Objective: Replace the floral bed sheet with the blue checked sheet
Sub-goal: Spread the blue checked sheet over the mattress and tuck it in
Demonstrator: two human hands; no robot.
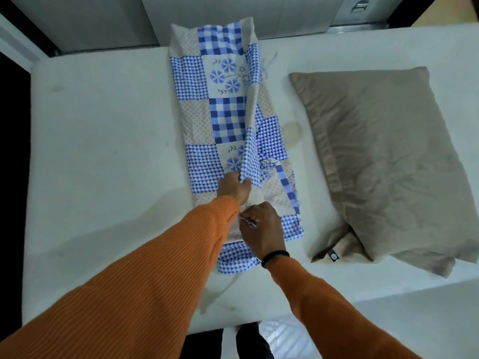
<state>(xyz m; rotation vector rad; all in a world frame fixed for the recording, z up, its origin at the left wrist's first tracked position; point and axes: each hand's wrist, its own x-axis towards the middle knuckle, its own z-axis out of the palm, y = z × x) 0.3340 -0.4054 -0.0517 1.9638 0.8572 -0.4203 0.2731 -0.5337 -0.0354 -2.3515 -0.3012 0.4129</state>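
The blue checked sheet [223, 117], a patchwork of blue gingham, flower squares and beige dots, lies folded in a long strip across the bare white mattress [103, 151]. My left hand [234, 189] grips a raised fold of it near the strip's near end. Just below, my right hand [261, 229] pinches the sheet's edge, with loose threads showing at its fingers. No floral sheet is in view on the bed.
A taupe pillow [383, 156] lies on the mattress to the right of the sheet. Grey wardrobe doors [103, 19] stand behind the bed. The floor [280, 340] shows at the near edge, with dark gaps to the left.
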